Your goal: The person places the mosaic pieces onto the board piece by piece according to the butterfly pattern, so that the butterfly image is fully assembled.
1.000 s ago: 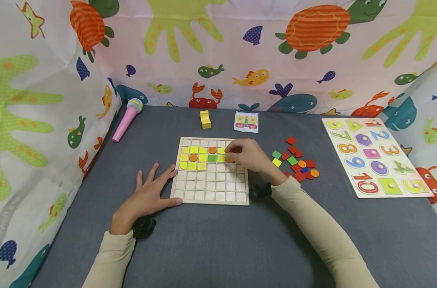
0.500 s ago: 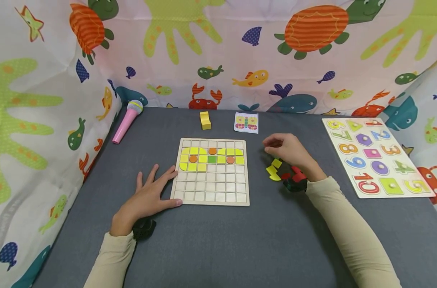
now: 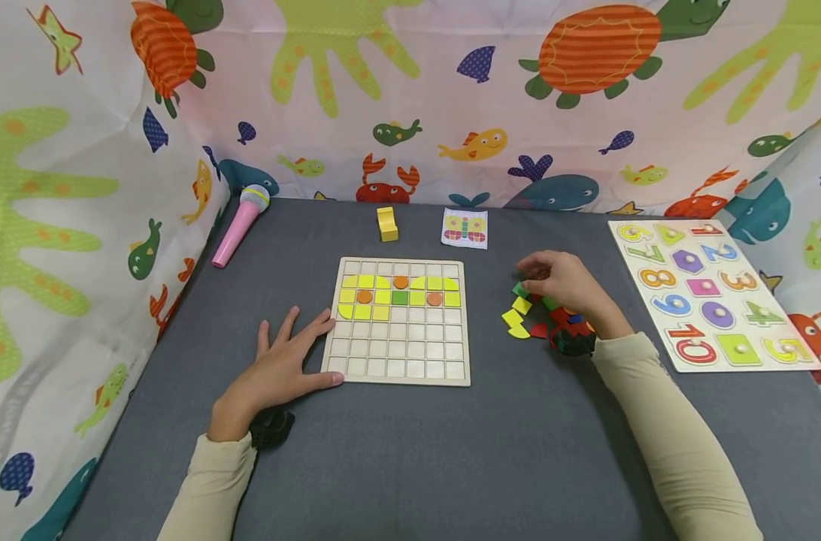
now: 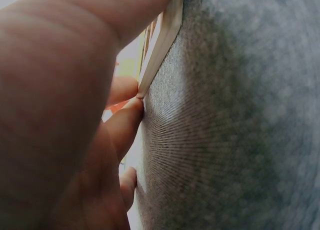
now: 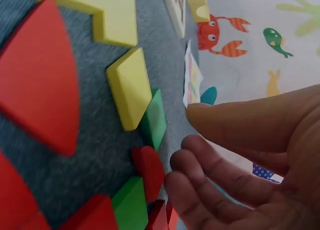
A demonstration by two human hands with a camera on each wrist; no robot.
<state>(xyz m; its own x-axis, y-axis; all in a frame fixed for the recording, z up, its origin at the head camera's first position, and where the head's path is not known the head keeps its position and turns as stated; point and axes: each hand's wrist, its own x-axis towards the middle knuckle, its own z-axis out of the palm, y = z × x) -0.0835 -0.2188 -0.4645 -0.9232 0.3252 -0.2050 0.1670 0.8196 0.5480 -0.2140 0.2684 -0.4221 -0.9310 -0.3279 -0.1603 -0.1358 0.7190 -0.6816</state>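
Right hand [image 3: 569, 287] has left the board [image 3: 398, 348], thumb and fingers parted, empty, above loose tiles [image 3: 521, 305] | board leftward of it, partly tiled | laying seems between pieces | left hand [image 3: 273, 378] spread, touching board

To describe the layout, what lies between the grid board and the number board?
In the head view: loose coloured tiles, with the right hand over them.
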